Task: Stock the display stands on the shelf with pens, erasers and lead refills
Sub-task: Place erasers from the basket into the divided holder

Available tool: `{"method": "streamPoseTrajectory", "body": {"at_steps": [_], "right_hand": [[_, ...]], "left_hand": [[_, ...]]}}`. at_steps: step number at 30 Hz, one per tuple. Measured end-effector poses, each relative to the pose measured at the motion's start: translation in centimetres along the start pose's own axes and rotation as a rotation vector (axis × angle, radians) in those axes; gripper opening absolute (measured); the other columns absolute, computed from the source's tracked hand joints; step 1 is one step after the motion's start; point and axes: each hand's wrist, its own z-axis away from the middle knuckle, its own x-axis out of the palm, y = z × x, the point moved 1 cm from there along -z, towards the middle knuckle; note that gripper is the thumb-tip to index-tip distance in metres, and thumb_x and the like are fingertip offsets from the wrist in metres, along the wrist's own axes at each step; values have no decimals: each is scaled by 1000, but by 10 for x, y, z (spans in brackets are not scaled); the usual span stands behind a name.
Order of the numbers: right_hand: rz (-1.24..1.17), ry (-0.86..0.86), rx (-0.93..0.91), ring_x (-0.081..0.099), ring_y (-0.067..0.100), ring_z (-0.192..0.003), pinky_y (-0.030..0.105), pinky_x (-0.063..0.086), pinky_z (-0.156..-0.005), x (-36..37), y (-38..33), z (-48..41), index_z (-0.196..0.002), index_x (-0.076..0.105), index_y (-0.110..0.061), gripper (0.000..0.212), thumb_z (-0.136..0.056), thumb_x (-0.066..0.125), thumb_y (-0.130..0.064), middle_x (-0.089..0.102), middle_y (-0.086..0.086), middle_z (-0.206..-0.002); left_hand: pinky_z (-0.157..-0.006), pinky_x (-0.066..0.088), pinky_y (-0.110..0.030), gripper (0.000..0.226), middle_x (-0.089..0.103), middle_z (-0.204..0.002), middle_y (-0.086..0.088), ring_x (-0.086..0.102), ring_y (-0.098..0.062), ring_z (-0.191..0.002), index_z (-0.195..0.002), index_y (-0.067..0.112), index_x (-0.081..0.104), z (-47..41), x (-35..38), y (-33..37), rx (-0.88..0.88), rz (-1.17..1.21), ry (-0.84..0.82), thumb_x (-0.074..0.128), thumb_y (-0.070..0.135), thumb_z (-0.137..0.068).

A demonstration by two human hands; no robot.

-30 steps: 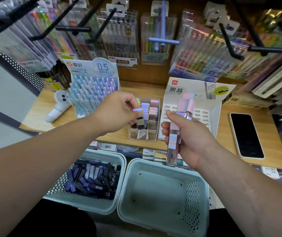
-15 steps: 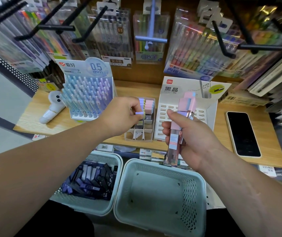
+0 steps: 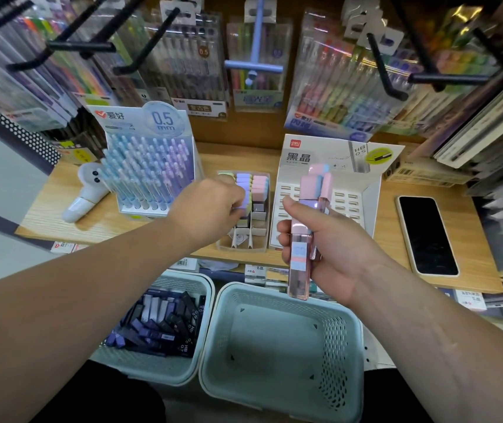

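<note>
One lilac eraser (image 3: 243,205), pinched by the left grip (image 3: 207,209), should be slotted squarely into its clear plastic tray (image 3: 241,247); right grip (image 3: 335,248) clasped round pink cased erasers (image 3: 299,270).

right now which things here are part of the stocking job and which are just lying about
Job: left hand pinching a purple-capped piece at the clear plastic tray; right hand gripping pink-capped clear cases; white slotted cardboard stand; dark lead refill boxes in the pale green basket; pastel pen stand.
Lying about: black phone; white plastic gadget with eyes; hanging pen packs.
</note>
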Motion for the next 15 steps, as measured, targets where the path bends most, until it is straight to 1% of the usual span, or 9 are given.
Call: {"method": "streamPoseTrajectory", "body": {"at_steps": [2,4,7,8,10,12,13,14,15], "right_hand": [[-10,-13,12,57,16,-55,30,48,-58,1,0,0,-88,64,-16,17,-85,78,-25,62,5,-68],[-15,-17,19,54,17,-55,31,46,-57,4,1,-1,-88,62,-16,20,-84,79,-26,58,5,-67],[-29,-1,16,54,18,-56,31,47,-59,7,1,-2,-88,61,-17,19,-87,77,-28,56,5,-68],[-34,11,9,55,18,-58,32,48,-60,8,1,-2,-87,62,-18,18,-88,76,-28,57,5,-69],[-48,33,-19,55,18,-60,32,50,-61,9,1,-3,-85,63,-20,16,-91,73,-31,58,4,-69],[-62,40,-53,55,18,-61,34,50,-64,11,-1,-2,-83,65,-22,15,-92,71,-32,61,1,-64],[-55,28,-65,56,18,-61,36,49,-67,12,-1,-2,-84,66,-22,15,-94,69,-33,62,0,-62],[-27,-1,-68,58,19,-61,38,50,-69,13,-1,-2,-86,67,-22,15,-94,68,-34,65,1,-64],[16,-40,-62,60,21,-62,40,51,-73,15,0,-1,-90,68,-21,15,-95,67,-35,68,4,-70]], "left_hand": [[-60,50,-40,22,53,-78,-1,58,-30,-70,-77,13,58,1,0,0,0,-8,-11,71,26,-88],[-62,49,-37,21,54,-80,2,58,-27,-72,-80,16,57,2,-3,0,-34,21,-17,74,28,-85],[-66,50,-34,20,59,-81,6,58,-19,-73,-79,21,57,3,-19,2,-85,136,-44,75,27,-82],[-66,50,-33,16,62,-79,6,59,-15,-72,-78,20,59,3,-26,5,-121,228,-47,73,24,-85],[-62,50,-29,11,67,-76,2,63,-9,-65,-79,18,65,5,-40,16,-265,514,-66,68,19,-90],[-59,52,-32,9,70,-80,-9,68,-16,-63,-85,13,68,9,-51,33,-400,831,-149,67,19,-92],[-58,53,-35,9,71,-82,-12,68,-21,-63,-90,11,68,11,-54,41,-426,940,-200,68,19,-91],[-59,53,-37,11,70,-83,-12,68,-23,-63,-95,11,66,13,-55,48,-424,1006,-238,70,19,-90],[-59,54,-37,16,69,-81,-11,68,-24,-63,-101,14,64,15,-55,55,-405,1034,-261,73,19,-89]]}}
